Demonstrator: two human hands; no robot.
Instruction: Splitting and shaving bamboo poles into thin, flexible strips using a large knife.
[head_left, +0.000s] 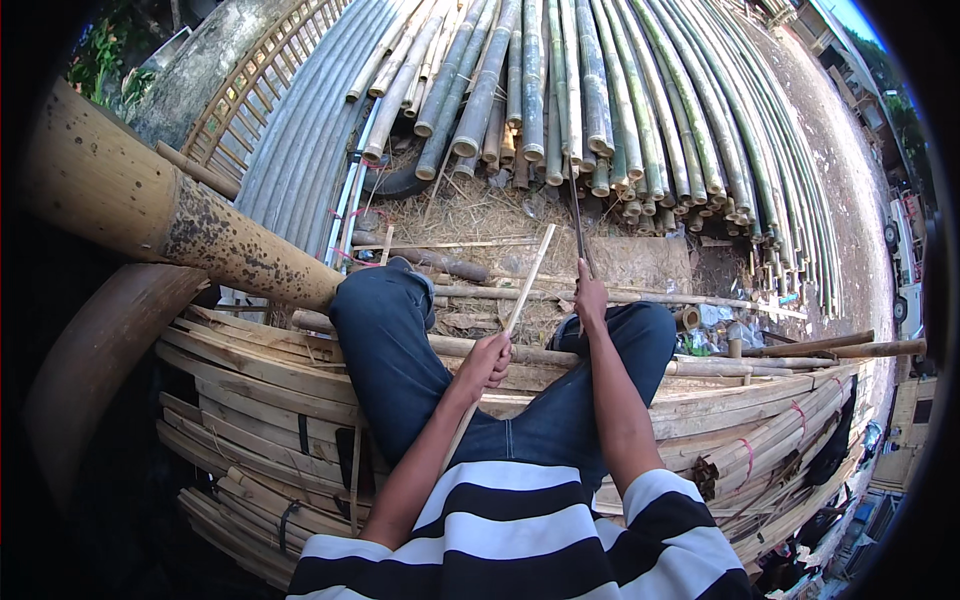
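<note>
My left hand (484,366) is closed around a pale split bamboo strip (532,272). The strip slants up and away to the right, and its lower end runs back along my forearm toward my lap. In my right hand (591,296), above my right knee, is a long knife (579,222) with a thin dark blade pointing away from me. The handle is mostly hidden by my fingers. Blade and strip are apart, with the blade to the right of the strip.
Beyond my knees lies a large stack of bamboo poles (595,90), cut ends facing me. Corrugated sheets (300,150) lie at the left, near a thick bamboo pole (130,180). Bundled bamboo slats (260,380) spread around me. Straw and scraps cover the ground (480,215).
</note>
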